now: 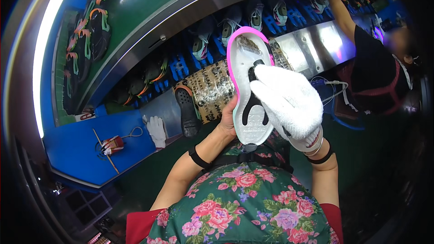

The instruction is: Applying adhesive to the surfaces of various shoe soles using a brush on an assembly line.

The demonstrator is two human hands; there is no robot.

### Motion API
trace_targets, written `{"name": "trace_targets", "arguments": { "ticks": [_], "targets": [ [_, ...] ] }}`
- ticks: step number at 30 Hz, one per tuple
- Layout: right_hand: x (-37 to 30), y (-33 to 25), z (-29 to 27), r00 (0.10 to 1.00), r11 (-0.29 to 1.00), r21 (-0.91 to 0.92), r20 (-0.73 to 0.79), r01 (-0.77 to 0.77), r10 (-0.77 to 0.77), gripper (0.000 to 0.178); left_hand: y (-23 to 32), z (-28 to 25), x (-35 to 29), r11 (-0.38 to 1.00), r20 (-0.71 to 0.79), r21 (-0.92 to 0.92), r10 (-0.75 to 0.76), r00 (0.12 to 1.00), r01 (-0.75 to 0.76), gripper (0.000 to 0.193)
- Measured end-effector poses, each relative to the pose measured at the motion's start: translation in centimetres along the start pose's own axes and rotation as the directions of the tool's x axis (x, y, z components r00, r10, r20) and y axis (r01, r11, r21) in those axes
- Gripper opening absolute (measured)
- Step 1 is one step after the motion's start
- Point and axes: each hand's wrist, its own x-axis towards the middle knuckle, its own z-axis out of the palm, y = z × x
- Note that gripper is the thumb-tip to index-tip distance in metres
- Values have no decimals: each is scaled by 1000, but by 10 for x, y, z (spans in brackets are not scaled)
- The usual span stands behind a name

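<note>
A shoe sole (pixel 244 77) with a pink rim at its far end, a pale grey upper face and black curved strips stands roughly upright in front of me. My left hand (pixel 229 116), bare, grips its left edge from behind, so some fingers are hidden. My right hand (pixel 289 101) wears a white knitted glove and lies over the sole's right side. Its fingers are bent together, with the tips near the black strip at mid-sole. Something dark shows at those fingertips, but I cannot tell whether it is held or part of the sole.
Left of the sole lies a black perforated shoe (pixel 187 110), beside a brown-taped surface (pixel 210 88). A blue table (pixel 72 147) holds a stick, a small red item and a white glove (pixel 157 131). Sneakers (pixel 255 16) line the rack behind. Another person (pixel 375 68) reaches in at right.
</note>
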Motion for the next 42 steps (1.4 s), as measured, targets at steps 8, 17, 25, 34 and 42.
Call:
{"name": "trace_targets", "arguments": {
  "ticks": [8, 17, 25, 34, 42],
  "targets": [
    [-20, -6, 7, 988, 928, 340, 91, -152, 129, 37, 0, -16, -4, 999, 24, -45, 2, 1000, -1, 78],
    [-22, -7, 11, 996, 933, 346, 38, -94, 86, 29, 4, -40, 2, 997, 17, -49, -55, 998, 56, 74],
    [-41, 4, 31, 999, 979, 199, -15, -40, 44, 33, 13, -15, 25, 995, -120, 97, -24, 993, 35, 87],
    [-49, 12, 29, 993, 954, 280, -25, -105, 116, 31, 14, 8, 43, 991, -9, 104, 86, 996, -85, 101],
    [-49, 20, 26, 989, 957, 282, -109, -70, 104, 32, 22, 20, 60, 993, 85, -64, 100, 991, -95, 100]
  ]
}}
